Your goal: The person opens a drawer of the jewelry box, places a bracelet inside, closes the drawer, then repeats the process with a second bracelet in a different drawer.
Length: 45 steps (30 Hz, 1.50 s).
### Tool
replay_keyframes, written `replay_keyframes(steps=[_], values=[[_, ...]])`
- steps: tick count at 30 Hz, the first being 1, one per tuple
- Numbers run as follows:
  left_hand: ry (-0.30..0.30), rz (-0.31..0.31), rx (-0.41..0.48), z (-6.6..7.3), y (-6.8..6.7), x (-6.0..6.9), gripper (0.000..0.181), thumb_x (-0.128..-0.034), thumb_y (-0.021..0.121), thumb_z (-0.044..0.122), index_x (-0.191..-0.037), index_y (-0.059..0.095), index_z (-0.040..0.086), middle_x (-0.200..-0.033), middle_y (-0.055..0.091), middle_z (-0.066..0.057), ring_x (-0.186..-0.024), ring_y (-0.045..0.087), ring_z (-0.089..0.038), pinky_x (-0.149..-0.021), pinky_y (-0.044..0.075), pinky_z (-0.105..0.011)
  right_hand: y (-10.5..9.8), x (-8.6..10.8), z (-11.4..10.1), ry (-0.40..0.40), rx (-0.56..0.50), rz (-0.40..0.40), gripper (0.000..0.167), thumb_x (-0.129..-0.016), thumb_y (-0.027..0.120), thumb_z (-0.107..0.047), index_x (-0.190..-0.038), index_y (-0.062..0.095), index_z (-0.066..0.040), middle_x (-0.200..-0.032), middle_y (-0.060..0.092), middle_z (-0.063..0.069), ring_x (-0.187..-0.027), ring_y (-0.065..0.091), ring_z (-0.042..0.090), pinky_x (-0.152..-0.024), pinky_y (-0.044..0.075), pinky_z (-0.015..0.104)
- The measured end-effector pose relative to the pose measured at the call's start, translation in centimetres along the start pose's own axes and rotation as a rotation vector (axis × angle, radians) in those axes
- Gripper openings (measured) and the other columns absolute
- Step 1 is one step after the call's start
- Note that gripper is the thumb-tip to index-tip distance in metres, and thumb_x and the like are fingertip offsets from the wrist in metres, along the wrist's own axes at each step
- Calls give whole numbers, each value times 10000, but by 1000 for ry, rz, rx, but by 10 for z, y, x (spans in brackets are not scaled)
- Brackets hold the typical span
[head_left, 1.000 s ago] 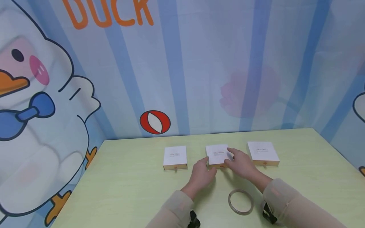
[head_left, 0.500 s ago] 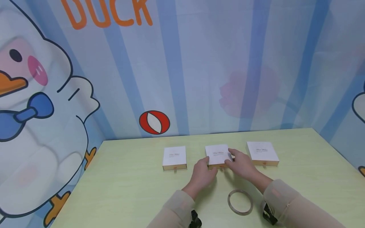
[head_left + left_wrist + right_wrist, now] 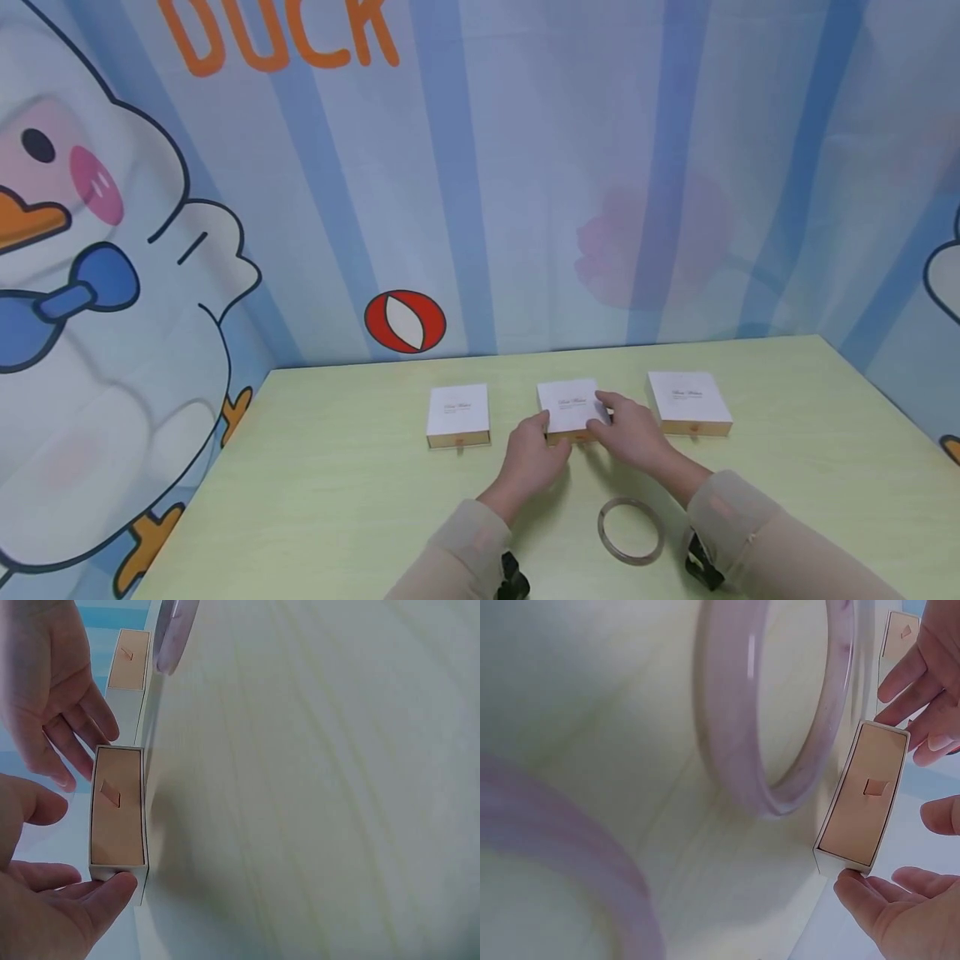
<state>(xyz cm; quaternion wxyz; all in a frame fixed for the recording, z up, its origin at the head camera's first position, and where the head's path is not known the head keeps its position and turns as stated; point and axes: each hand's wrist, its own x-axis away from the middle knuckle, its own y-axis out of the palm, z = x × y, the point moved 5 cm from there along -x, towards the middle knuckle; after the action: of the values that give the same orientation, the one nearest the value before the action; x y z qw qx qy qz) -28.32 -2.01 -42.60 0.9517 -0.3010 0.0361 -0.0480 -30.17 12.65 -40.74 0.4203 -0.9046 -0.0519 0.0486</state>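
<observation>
Middle white box (image 3: 572,407) on table (image 3: 337,500), left box (image 3: 458,412) at its 9 o'clock, right box (image 3: 688,404) at 3, pale bangle (image 3: 634,560) at 5. Left hand (image 3: 527,458) at 7–8 o'clock, right hand (image 3: 632,433) near 4: fingertips against opposite sides, thumbs apart from fingers, grips loose, fairly wide.

Soft, even light fills the head view; faint shadows lie on the table (image 3: 337,492) near the left hand (image 3: 528,458) and the right hand (image 3: 633,429). Both wrist views are dimmer; before the right hand, a glossy ring (image 3: 731,697) catches glare, a farther ring (image 3: 585,851) blurs.
</observation>
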Motion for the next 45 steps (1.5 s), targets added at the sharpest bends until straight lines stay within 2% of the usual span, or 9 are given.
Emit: replay_keyframes(steps=[7,12,15,18,20,23,27,33,45], values=[[1,5,7,-1,-2,1,540,-871,579,126,-1333,445,-121,-1377,478,-260,-1053,542,-237,-941,462,-397,1,0,-1,-9,-3,0,530,-892,545,-187,-1343,457,77,-1346,505,270,-1102,583,363,-870,482,449],[10,8,32,-2,-4,1,526,-869,564,102,-1325,447,-132,-1352,494,-276,-615,455,-148,-657,464,-284,2,0,-3,-12,-2,-1,513,-882,560,-172,-1323,481,79,-1325,525,268,-978,601,289,-779,487,390],[18,18,60,-2,-4,1,488,-876,556,95,-1305,478,-124,-1257,571,-263,-486,353,-107,-505,396,-238,3,1,-4,-6,-6,-3,513,-880,564,-169,-1321,484,80,-1317,532,269,-887,572,245,-703,462,329],[5,38,72,-2,-5,1,473,-896,557,117,-1300,486,-120,-1249,579,-257,-587,504,-126,-557,480,-279,4,0,-4,3,-16,-7,519,-876,564,-170,-1323,481,80,-1317,533,268,-841,554,232,-629,424,283],[-15,49,80,-2,-6,1,475,-912,558,147,-1301,486,-117,-1258,573,-256,-849,620,-200,-744,535,-357,4,0,-4,6,-17,-6,522,-872,565,-171,-1322,482,81,-1318,532,267,-848,549,236,-623,415,278],[-50,61,87,-4,-7,0,516,-925,555,185,-1319,453,-133,-1348,491,-283,-1249,475,-311,-991,430,-451,4,0,-5,5,-11,-7,524,-870,565,-174,-1320,484,82,-1325,528,262,-920,560,253,-707,460,327],[-69,74,84,-5,-8,-6,450,-927,561,186,-1259,526,-115,-1269,559,-261,-1170,533,-300,-945,464,-438,4,0,-4,8,-5,-13,526,-874,556,-178,-1325,479,81,-1333,524,257,-973,557,258,-804,469,383],[-102,80,76,-8,-7,-15,362,-924,574,169,-1201,584,-65,-1113,624,-181,-910,555,-186,-806,500,-344,4,-1,-1,11,-10,-17,525,-871,544,-177,-1324,481,80,-1318,536,259,-918,571,247,-711,463,324],[-65,91,17,-13,-4,-24,461,-934,576,145,-1343,479,-47,-1197,606,-213,-1043,578,-220,-921,481,-376,4,1,3,10,-25,-4,486,-861,562,-159,-1284,526,78,-1279,571,248,-951,614,262,-673,467,283]])
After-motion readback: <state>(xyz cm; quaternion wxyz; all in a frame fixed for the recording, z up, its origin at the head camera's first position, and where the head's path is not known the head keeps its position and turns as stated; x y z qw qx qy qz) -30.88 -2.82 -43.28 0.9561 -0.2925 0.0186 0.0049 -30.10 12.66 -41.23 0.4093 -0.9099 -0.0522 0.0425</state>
